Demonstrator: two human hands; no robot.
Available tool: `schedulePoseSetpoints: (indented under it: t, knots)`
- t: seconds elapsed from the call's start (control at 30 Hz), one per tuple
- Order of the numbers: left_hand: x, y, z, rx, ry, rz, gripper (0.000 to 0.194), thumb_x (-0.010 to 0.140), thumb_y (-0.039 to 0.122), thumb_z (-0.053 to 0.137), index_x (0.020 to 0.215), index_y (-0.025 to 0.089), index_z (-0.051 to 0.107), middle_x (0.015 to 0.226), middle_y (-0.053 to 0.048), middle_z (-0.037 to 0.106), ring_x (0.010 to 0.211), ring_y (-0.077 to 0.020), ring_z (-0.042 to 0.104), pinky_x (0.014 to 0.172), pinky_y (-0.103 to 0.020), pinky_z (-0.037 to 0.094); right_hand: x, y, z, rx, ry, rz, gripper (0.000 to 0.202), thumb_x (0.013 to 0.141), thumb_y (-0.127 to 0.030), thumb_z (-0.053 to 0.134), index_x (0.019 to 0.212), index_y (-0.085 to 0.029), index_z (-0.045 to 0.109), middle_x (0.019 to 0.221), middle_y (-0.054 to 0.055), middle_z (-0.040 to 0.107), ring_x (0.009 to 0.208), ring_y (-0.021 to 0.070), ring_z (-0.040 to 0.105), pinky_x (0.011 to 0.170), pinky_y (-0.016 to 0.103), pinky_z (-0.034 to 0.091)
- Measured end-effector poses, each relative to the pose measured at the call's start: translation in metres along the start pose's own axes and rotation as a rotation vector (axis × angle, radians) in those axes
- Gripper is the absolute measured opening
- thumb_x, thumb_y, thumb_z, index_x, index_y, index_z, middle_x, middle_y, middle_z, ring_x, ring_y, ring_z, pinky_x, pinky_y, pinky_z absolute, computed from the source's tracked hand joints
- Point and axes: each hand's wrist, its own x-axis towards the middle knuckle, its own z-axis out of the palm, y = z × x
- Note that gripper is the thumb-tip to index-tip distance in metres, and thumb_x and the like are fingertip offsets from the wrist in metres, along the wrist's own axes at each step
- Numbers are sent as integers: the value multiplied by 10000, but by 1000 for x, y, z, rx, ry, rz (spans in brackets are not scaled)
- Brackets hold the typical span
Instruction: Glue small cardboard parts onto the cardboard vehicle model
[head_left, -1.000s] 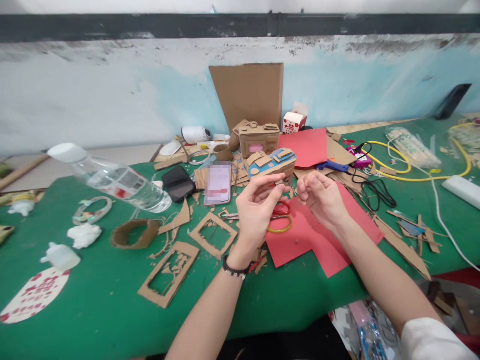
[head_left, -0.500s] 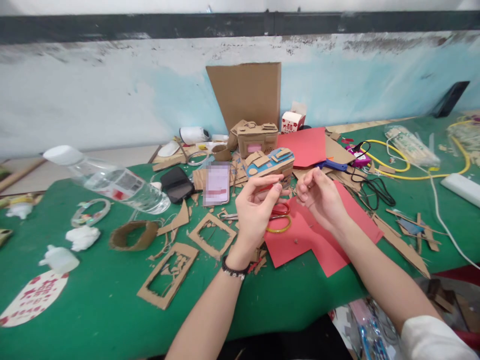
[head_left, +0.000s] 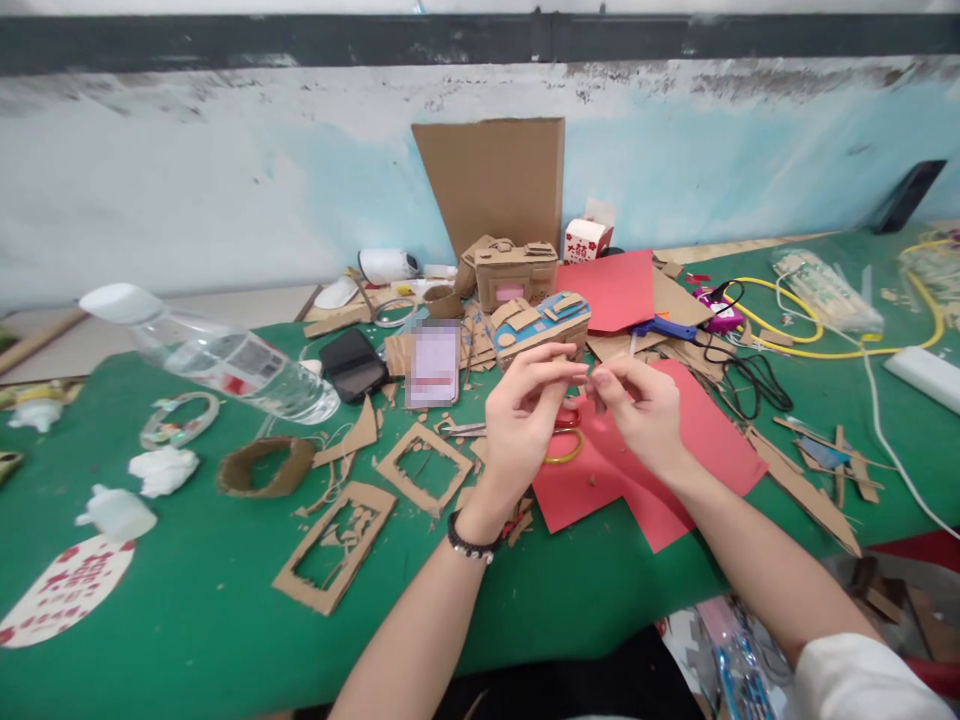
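My left hand [head_left: 525, 415] and my right hand [head_left: 637, 405] meet at the fingertips above red paper [head_left: 577, 490]. The fingers of both are closed in a pinch, and whatever lies between them is too small to make out. Under my left hand, scissors [head_left: 562, 447] with red and yellow handles rest on the paper. Just behind the hands sits a cardboard camera [head_left: 544, 325] with a blue front. A plain cardboard camera [head_left: 514, 278] stands farther back.
Cardboard frames [head_left: 425, 468] and a cardboard ring [head_left: 266, 467] lie to the left, near a tilted water bottle [head_left: 225, 355]. A phone [head_left: 433, 365] is behind them. To the right are a blue glue gun [head_left: 667, 328], black cable and cardboard strips [head_left: 806, 490].
My right hand has moved left and my left hand slightly right, so their fingertips now meet. The right fingers have turned toward the left hand.
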Motion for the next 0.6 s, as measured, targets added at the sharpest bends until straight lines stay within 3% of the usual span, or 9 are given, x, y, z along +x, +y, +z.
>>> schedulePoseSetpoints:
  t: [0.27,0.47,0.6]
  knots:
    - [0,7,1,49,-6,-45,189,1040,381,768,1134,237,846,1430,-140,718,1220,-276,780,811,-308,738,2,5,-1,-113,-36,-49,448,1073,-607,665,806,-261,764,730,33,739,665,186,660,626,335,480]
    - [0,3,0,181,32,78,132,1031,335,776,1087,236,843,1371,-129,743,1300,-291,739,889,-350,729,2,9,-2,-150,-25,-63,425,1080,-589,663,833,-262,776,755,39,759,686,191,679,605,329,467]
    - [0,3,-2,271,33,133,107,1035,301,766,1083,235,835,1347,-117,754,1234,-267,765,879,-345,727,2,13,-3,-199,-27,-118,373,1098,-522,663,860,-258,776,762,35,760,675,182,668,624,331,472]
